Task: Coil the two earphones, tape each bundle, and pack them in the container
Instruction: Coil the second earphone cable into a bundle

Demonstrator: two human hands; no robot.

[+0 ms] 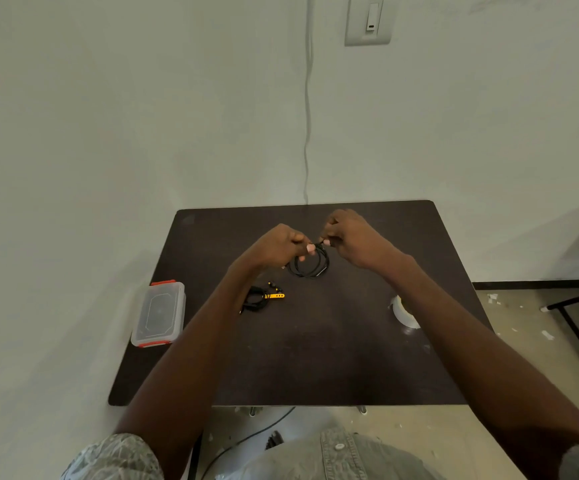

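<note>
We hold the black earphone coil (pixel 310 264) between both hands above the dark table (pixel 315 358): our left hand (pixel 278 247) pinches the top of the loops with thumb and curled fingers, and our right hand (pixel 346 237) pinches the cord right beside it, so the coil hangs below the two grips. Below and to the left of the grip, the second earphone (pixel 262 297), black with yellow parts, lies bundled on the table. Farther left sits the clear container (pixel 159 313) with red clasps, lid on. Down to the right, a white tape roll (pixel 404 311) shows partly behind our right forearm.
</note>
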